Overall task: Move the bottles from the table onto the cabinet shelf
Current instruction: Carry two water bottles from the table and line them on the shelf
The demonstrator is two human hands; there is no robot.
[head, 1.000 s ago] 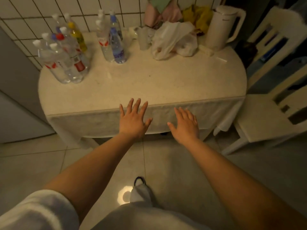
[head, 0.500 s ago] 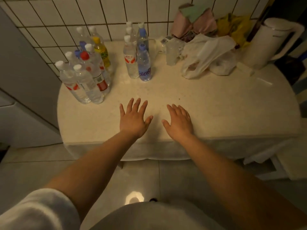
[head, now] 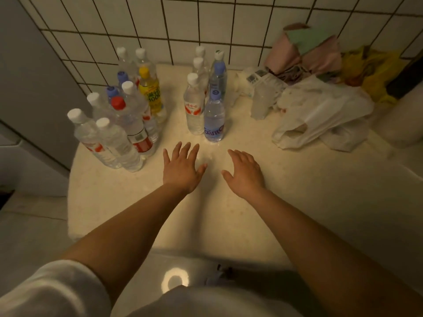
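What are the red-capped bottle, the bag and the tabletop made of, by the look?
Red-capped bottle: clear thin plastic, glossy; you see through it, and it has a printed label. Bag: thin translucent whitish plastic film, crumpled and slumped. Tabletop: pale cream with fine speckles and a soft sheen; probably stone or a stone-look laminate, can't tell which.

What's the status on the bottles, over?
Left hand and right hand open, empty, fingers spread. Bottles all upright on table. Nothing blocking.
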